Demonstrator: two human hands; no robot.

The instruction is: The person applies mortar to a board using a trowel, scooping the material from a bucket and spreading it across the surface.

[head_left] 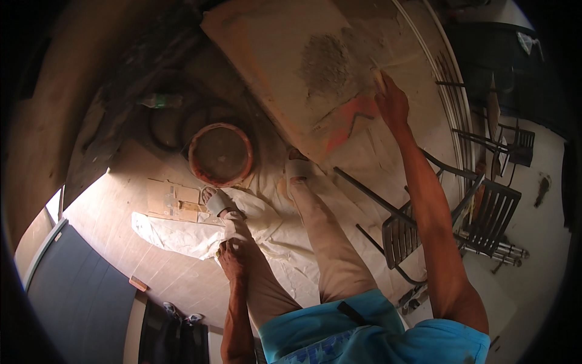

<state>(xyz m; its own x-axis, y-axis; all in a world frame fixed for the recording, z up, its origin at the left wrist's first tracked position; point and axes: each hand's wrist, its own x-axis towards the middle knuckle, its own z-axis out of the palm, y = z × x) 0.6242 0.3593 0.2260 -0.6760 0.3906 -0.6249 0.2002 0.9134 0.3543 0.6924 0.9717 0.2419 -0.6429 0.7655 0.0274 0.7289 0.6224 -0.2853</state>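
My right hand (pixel 393 106) reaches far ahead over a large board covered with a pale sheet (pixel 279 36). It is closed around a tool with a pale handle (pixel 379 79); the tool's far end is thin and hard to make out. Just left of it lies a rough heap of grey mortar-like material (pixel 326 64). A red patch with a dark angular mark (pixel 354 118) shows on the sheet below the heap. My left hand (pixel 232 258) rests on my left leg near the knee, its fingers laid over the trouser cloth, holding nothing that I can see.
A round reddish-rimmed tub (pixel 247 145) stands left of my feet, with a plastic bottle (pixel 160 101) beyond it. Crumpled pale sheeting (pixel 182 233) and flattened cardboard (pixel 173 200) cover the floor. Dark slatted chairs (pixel 494 218) crowd the right, beside my right arm.
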